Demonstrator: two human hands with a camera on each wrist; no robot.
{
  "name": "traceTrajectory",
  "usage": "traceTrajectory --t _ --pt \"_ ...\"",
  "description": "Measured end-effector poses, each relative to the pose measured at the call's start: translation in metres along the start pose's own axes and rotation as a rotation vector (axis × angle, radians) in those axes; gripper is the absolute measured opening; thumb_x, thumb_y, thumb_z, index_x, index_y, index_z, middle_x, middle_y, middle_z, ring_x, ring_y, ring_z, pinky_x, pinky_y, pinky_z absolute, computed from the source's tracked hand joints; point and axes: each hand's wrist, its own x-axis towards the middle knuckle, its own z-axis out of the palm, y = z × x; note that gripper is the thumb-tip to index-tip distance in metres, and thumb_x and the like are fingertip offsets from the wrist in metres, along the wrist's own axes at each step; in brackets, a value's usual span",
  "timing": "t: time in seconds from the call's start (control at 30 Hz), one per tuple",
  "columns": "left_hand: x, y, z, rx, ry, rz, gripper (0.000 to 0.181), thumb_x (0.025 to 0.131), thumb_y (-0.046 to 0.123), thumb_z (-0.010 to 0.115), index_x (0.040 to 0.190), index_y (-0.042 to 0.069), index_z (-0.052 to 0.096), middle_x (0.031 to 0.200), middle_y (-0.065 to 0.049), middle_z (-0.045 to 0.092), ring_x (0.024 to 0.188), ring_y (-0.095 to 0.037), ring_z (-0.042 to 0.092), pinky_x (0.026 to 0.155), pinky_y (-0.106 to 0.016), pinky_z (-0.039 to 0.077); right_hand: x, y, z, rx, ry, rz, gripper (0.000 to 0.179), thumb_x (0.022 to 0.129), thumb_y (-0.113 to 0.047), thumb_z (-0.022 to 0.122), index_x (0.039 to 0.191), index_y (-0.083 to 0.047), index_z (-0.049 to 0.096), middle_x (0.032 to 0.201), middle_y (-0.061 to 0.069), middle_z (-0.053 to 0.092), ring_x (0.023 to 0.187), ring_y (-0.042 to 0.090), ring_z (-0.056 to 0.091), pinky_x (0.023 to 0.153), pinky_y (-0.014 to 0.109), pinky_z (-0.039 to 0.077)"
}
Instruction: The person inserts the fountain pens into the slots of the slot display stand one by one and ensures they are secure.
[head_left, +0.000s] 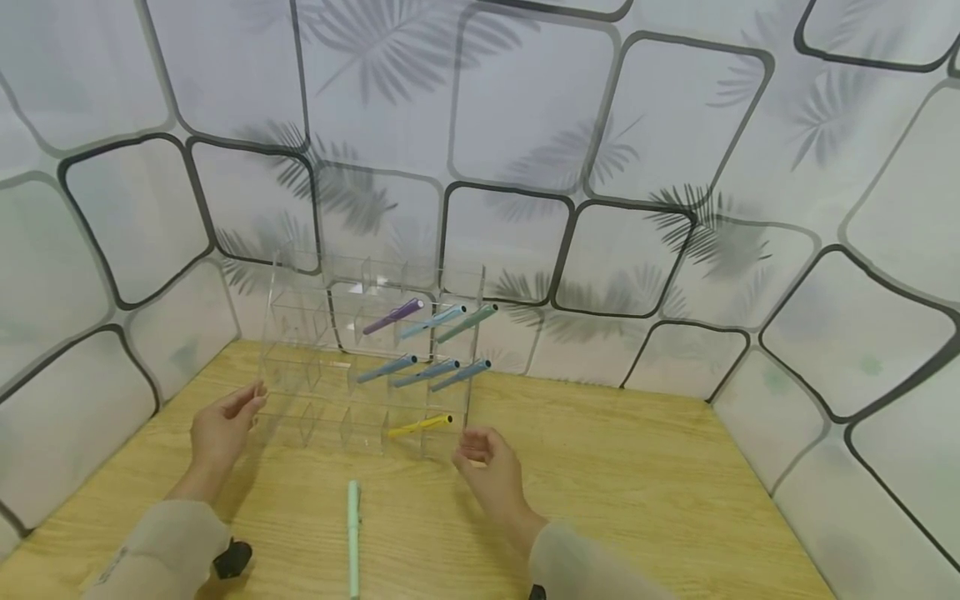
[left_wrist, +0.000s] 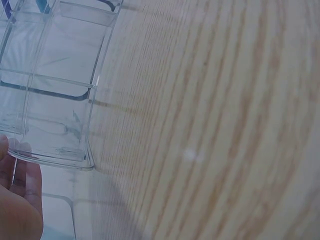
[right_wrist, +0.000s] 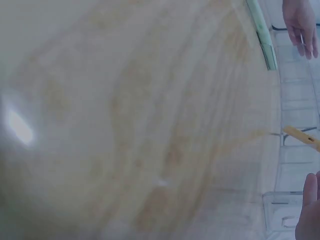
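Observation:
A clear acrylic pen rack (head_left: 307,423) with stepped, divided tiers stands at the back of the table. My left hand (head_left: 219,429) pinches its left side edge between thumb and fingers, as the left wrist view also shows. At the lower right corner, my right hand (head_left: 495,475) holds the rack's edge with curled fingers; the exact contact is partly hidden. On the upper tier lie a purple pen (head_left: 393,317), a light blue pen (head_left: 433,322) and a green pen (head_left: 468,323). Three blue pens (head_left: 426,373) lie below, and a yellow pen (head_left: 420,426) sits lower still.
A mint green pen (head_left: 353,537) lies on the wooden table (head_left: 637,483) between my forearms, in front of the rack. Patterned fabric (head_left: 525,108) walls the table at the back and both sides.

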Motion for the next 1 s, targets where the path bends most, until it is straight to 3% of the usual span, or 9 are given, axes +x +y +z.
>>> traceTrajectory --t 0.43,0.63,1.0 --pt "-0.001 0.0 0.001 -0.014 0.021 0.034 0.041 0.096 0.018 0.06 0.13 -0.003 0.052 0.112 0.013 0.061 0.079 0.019 0.052 0.072 -0.009 0.051 -0.02 0.006 0.032 0.021 -0.167 0.084 0.04 0.082 -0.006 0.074 0.117 0.002 0.057 0.107 0.011 0.063 0.092 0.022 0.063 0.075 0.025 0.057" --pt "-0.001 0.001 0.002 -0.003 0.019 0.031 0.041 0.096 0.018 0.06 0.13 -0.002 0.053 0.116 0.004 0.061 0.08 0.019 0.052 0.073 -0.011 0.052 -0.024 0.0 0.05 0.003 -0.233 0.08 0.044 0.082 -0.011 0.076 0.119 0.002 0.056 0.108 0.01 0.063 0.091 0.018 0.063 0.076 0.025 0.057" --pt "-0.001 0.002 0.002 0.0 0.023 0.012 0.04 0.096 0.018 0.06 0.131 -0.001 0.054 0.116 0.004 0.062 0.08 0.019 0.052 0.071 -0.009 0.051 -0.026 -0.011 0.081 0.012 -0.275 0.156 0.056 0.074 -0.01 0.082 0.123 -0.002 0.057 0.108 0.004 0.062 0.088 0.015 0.061 0.075 0.025 0.057"
